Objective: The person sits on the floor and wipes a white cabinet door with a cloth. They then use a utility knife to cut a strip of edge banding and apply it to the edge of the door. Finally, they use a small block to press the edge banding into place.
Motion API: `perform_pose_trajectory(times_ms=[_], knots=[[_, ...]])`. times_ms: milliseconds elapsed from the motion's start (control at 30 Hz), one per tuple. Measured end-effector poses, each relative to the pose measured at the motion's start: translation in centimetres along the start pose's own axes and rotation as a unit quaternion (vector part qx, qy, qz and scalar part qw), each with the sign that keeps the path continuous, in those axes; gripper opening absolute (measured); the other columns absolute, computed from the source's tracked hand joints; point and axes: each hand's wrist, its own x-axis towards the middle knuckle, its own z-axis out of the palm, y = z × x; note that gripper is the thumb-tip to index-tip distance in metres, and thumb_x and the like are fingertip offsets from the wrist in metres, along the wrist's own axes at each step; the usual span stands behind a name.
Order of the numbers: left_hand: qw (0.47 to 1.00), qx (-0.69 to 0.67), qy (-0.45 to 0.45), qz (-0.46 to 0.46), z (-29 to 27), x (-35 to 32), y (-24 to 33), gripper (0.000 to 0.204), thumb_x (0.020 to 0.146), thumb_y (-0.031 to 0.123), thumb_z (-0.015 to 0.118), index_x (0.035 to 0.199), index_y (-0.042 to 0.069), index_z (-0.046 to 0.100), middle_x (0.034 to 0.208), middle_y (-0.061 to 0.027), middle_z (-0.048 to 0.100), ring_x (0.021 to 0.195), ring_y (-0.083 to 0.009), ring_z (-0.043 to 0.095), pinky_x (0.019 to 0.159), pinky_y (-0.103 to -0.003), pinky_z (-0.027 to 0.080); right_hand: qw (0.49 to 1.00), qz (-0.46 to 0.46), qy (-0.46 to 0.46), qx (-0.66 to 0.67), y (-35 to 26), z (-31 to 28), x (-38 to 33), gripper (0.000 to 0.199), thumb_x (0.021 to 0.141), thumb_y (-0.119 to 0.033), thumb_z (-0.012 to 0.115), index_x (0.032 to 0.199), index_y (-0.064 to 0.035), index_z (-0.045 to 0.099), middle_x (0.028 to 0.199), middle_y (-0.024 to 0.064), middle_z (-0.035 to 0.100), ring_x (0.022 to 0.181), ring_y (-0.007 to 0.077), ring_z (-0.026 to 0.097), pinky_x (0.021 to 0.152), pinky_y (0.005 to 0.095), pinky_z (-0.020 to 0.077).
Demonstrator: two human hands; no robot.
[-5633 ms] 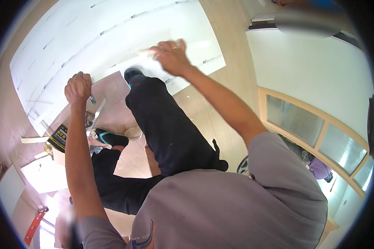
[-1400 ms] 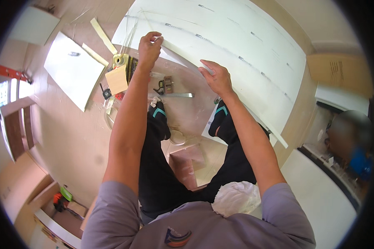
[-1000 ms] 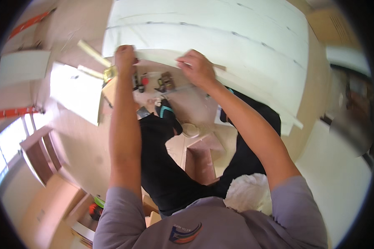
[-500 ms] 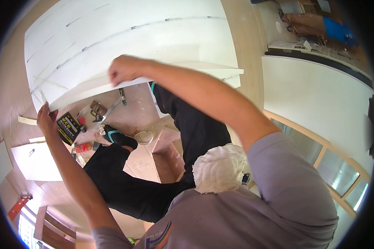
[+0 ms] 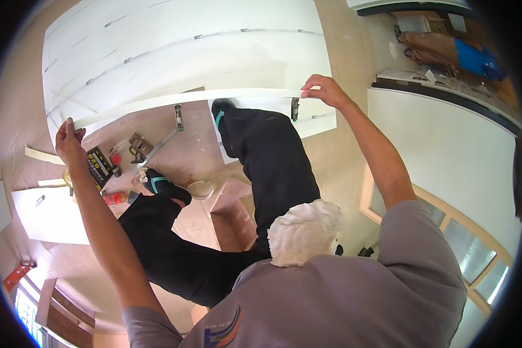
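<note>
A long white board (image 5: 185, 98) with its narrow edge toward me spans between my hands, above my feet. My left hand (image 5: 71, 144) is at its left end, thumb and fingertips close together on the end. At the right end, my right hand (image 5: 327, 93) pinches the board's corner between thumb and fingers. Two small metal fittings show just below the edge, one near the middle (image 5: 178, 118) and one near the right end (image 5: 294, 109). Beyond the board lies a large white printed sheet (image 5: 174, 55).
Below my left hand stand a black and yellow adhesive can (image 5: 98, 168) and several tools, among them a block plane-like brown tool (image 5: 139, 144). A wooden box (image 5: 235, 214) sits between my legs. A wood-framed glazed panel (image 5: 470, 255) is at right. Another person (image 5: 446, 49) is at far right.
My right hand has moved right from above the board's middle to its right end. The board's upper face, visible earlier, has turned out of sight, leaving mostly its narrow edge. The left hand stays at the left end.
</note>
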Motion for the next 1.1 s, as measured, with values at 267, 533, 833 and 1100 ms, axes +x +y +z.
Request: perform_pose_trajectory(times_ms=[267,533,833,1100], knots=[[0.989,0.030,0.062,-0.134,1.2,-1.3,1.3,0.080,0.084,0.040,0.082,0.134,-0.009,0.044,0.124,-0.0256,0.054,0.090,-0.0338,0.070,0.075,-0.036,0.065,0.897,0.064,0.278,-0.338,3.6,1.4,-3.7,0.053,0.077,-0.034,0.087,0.120,-0.0106,0.068,0.138,0.0089,0.057,0.119,0.0264,0.060,0.097,0.0388,0.0490],[0.964,-0.108,0.024,-0.240,2.9,-2.5,2.4,0.102,0.090,0.046,0.073,0.153,-0.006,0.013,0.139,-0.0389,0.038,0.107,-0.0537,0.062,0.088,-0.056,0.060,0.919,-0.066,0.290,-0.260,-8.1,8.1,-4.4,0.050,0.087,-0.026,0.076,0.131,-0.0086,0.061,0.140,0.0118,0.054,0.121,0.0314,0.059,0.099,0.0431,0.0476],[0.964,-0.070,-0.061,-0.248,6.8,-5.5,3.4,0.069,0.094,0.039,0.072,0.138,-0.004,0.041,0.135,-0.0262,0.045,0.120,-0.0425,0.055,0.091,-0.060,0.059,0.963,0.061,0.245,0.095,-9.9,10.1,-2.9,0.036,0.091,-0.028,0.072,0.116,-0.0027,0.066,0.119,0.0106,0.065,0.104,0.0242,0.064,0.082,0.0370,0.0524],[0.923,-0.141,-0.025,-0.356,10.5,-8.7,1.6,0.050,0.096,0.023,0.065,0.133,-0.005,0.044,0.128,-0.0266,0.052,0.115,-0.0453,0.060,0.091,-0.063,0.057,0.500,0.307,0.186,0.788,-7.3,13.6,-2.5,0.117,0.091,-0.049,0.072,0.156,0.0031,-0.010,0.163,0.0265,0.005,0.145,0.0449,0.028,0.116,0.0643,0.0301]])
